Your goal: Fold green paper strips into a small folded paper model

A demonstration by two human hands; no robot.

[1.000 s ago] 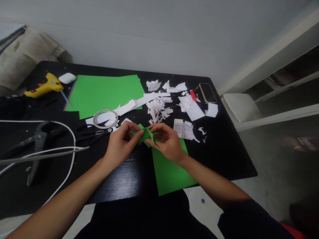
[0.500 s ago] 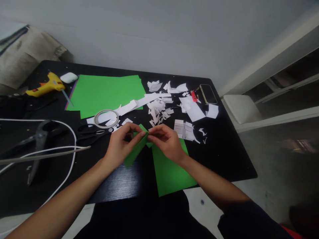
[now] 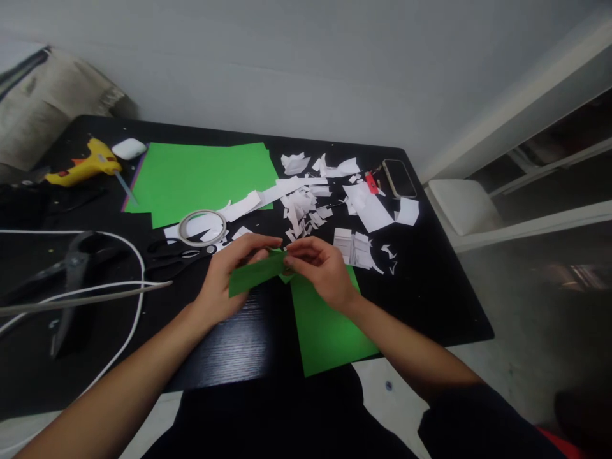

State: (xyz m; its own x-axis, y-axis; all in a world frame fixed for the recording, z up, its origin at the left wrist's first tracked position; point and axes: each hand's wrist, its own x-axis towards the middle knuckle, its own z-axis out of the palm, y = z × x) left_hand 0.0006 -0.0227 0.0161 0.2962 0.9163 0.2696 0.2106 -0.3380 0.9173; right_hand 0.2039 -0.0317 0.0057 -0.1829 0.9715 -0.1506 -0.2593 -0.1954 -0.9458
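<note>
A narrow piece of green paper [image 3: 255, 273] is held up between both hands over the black table. My left hand [image 3: 224, 278] is curled behind it, its thumb hidden by the paper. At the paper's right end, my right hand [image 3: 321, 271] pinches with thumb and fingertips. Below the right wrist lies a larger green sheet [image 3: 329, 331], partly covered by that hand and forearm. To the left of my left hand rest black-handled scissors [image 3: 176, 256] and a roll of tape [image 3: 182, 229].
Green sheets [image 3: 205, 172] lie at the back left, beside a yellow glue gun [image 3: 90, 162] and a white case [image 3: 129, 149]. White paper scraps [image 3: 301, 207] cover the middle. A phone [image 3: 400, 179] is at the back right. Pliers [image 3: 74, 274] and a white cable [image 3: 142, 280] occupy the left.
The green piece has swung from hanging down steeply to lying nearly level, now covering my left thumb. My left fingers have shifted behind it. The right hand keeps its pinch in about the same place.
</note>
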